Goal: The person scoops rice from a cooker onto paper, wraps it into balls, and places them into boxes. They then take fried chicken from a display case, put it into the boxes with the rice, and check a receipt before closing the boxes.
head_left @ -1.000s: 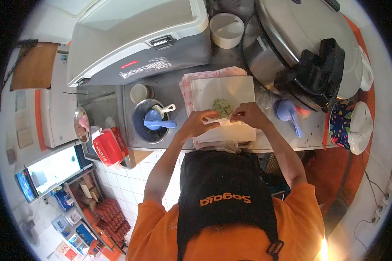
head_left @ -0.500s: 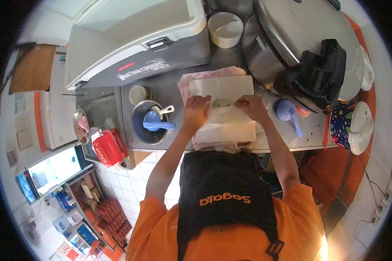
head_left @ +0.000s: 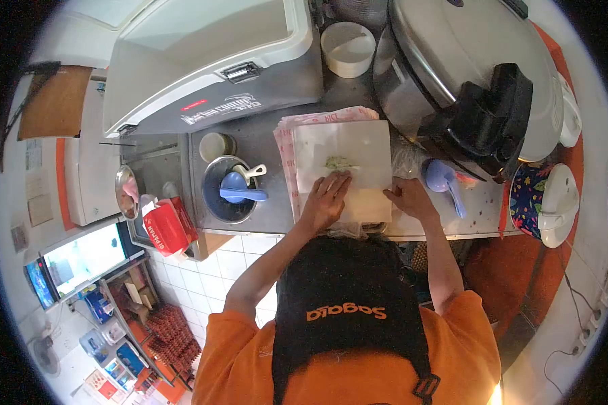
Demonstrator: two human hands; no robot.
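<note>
The left hand (head_left: pixel 323 204) has come flat upon the white paper (head_left: pixel 368 143), seemingly steadying it, near the greens (head_left: pixel 338 162); the right hand (head_left: pixel 414 198), narrow, reaches the paper's right edge, grip unclear.

Forward and inward the left arm (head_left: pixel 269 262) is stretched, and the left hand (head_left: pixel 327 201) is laid palm down, fingers extended! Across the gap, the right arm (head_left: pixel 444 260) is angled inward too, the right hand (head_left: pixel 412 198) held apart, its fingers curled in.
</note>
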